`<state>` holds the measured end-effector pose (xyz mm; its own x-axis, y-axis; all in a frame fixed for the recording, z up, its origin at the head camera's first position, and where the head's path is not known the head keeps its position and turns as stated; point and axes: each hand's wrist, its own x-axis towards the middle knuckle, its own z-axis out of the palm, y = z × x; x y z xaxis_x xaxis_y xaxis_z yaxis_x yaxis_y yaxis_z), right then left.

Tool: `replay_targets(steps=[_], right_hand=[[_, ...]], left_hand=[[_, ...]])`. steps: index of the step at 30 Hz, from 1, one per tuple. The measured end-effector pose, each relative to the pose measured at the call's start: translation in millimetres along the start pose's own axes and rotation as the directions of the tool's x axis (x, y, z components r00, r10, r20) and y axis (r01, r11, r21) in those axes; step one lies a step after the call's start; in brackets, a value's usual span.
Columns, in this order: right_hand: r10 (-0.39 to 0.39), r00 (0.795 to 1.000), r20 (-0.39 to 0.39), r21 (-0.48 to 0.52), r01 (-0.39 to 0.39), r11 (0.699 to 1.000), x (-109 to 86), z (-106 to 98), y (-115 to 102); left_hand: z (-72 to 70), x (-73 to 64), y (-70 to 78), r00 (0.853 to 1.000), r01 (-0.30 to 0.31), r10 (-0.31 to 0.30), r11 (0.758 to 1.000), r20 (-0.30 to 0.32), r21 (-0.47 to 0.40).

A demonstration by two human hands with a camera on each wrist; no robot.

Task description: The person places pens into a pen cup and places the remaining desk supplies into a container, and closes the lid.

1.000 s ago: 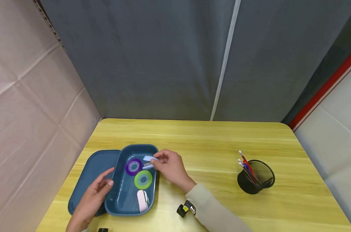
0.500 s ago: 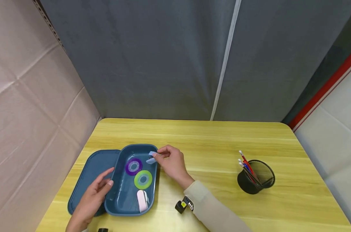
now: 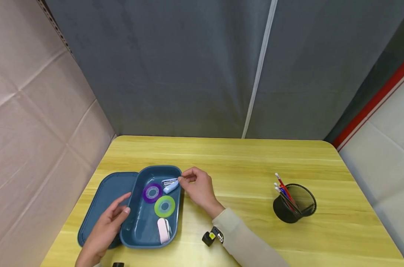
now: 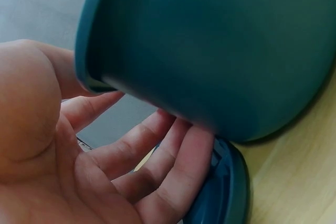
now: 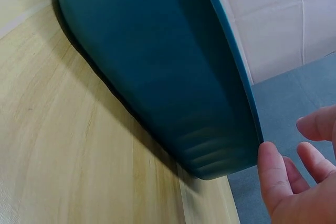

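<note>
A dark blue box (image 3: 143, 231) stands uncovered on the table. In its far right corner lies a light blue stapler (image 3: 170, 186), jaws spread. Beside it is a purple tape roll (image 3: 152, 193), with a green tape roll (image 3: 164, 206) nearer and a pink stapler (image 3: 163, 230) at the near end. My right hand (image 3: 199, 188) is at the box's right rim, fingertips close to the light blue stapler; the right wrist view has thumb and fingers apart. My left hand (image 3: 105, 227), fingers loosely bent, rests against the box's left outer wall (image 4: 220, 51).
The blue lid (image 3: 103, 202) lies on the table at the left, partly behind the box and left hand. A black mesh pen cup (image 3: 294, 203) holding several pencils and pens stands to the right. A grey curtain hangs behind the table (image 3: 242, 167).
My right hand has pulled the light blue stapler slightly back and right, turned it and let it go in the box. The purple tape roll has shifted slightly left. My left hand stays put.
</note>
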<state>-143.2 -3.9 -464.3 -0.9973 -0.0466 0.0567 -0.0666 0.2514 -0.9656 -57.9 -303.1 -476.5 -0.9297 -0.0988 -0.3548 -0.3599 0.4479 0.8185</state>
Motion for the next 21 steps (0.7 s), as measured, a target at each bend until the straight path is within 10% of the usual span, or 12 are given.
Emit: replay_targets(steps=[21], right_hand=[[0.03,0.999,0.04,0.024,-0.031,0.999,-9.0,-8.0,-3.2]], left_hand=[[-7.0,-3.9,2.5,0.998,-0.055,0.056,0.997,-0.022,0.055]])
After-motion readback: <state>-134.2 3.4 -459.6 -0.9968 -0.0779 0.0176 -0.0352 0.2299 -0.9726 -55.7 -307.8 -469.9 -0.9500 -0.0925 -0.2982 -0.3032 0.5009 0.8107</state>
